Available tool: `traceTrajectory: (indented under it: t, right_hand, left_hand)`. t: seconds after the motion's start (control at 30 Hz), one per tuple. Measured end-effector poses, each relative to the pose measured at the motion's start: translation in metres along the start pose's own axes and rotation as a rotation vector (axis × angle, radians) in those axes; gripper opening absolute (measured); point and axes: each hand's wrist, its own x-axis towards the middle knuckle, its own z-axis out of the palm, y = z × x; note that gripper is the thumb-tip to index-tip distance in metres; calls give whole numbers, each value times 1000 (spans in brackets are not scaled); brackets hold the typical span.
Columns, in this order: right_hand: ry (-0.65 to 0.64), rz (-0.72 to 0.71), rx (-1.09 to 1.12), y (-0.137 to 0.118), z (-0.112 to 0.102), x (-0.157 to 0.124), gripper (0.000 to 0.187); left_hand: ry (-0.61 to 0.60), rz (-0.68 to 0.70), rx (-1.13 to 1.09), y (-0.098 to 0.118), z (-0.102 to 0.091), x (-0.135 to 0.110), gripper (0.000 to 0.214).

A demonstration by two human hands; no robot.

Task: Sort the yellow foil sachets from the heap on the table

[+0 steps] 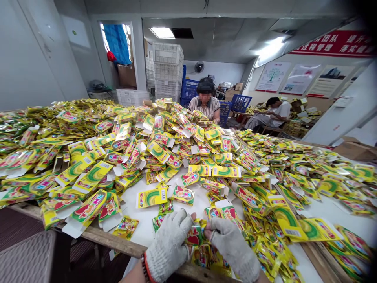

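Note:
My left hand (171, 244), in a white knitted glove with bare fingertips, is closed around a small green candy box (194, 236) with a red watermelon print. Across from it, my right hand (234, 248), gloved the same way, has its thumb and fingers pinched together at the box's right side; what lies in the pinch is too hidden to name. Below and to the right of my hands are many small yellow candy sachets (266, 251). Just beyond them, a yellow box (151, 197) and a green-and-red box (183, 194) lie on the white tabletop (134, 220).
A large heap of flat yellow boxes (159, 151) covers the table's far side. Wooden strips (118, 241) edge the table. One person (204, 103) sits opposite, another (278, 112) farther right. White crates (167, 68) are stacked behind. A chair (28, 257) stands at lower left.

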Motion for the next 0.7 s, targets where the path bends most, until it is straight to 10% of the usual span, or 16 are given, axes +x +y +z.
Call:
traceTrajectory:
  t: [0.17,0.4,0.7]
  right_hand:
    - [-34,23,57,-7,9,-3,19]
    - [-431,161,262,2,5,-12,34]
    - [-142,63,-40,3,17,-11,27]
  left_hand:
    - [-27,24,12,2,2,2,81]
    - [-77,-2,-19,12,-2,1,74]
    - [-184,-159,-562,1,-23,1,23]
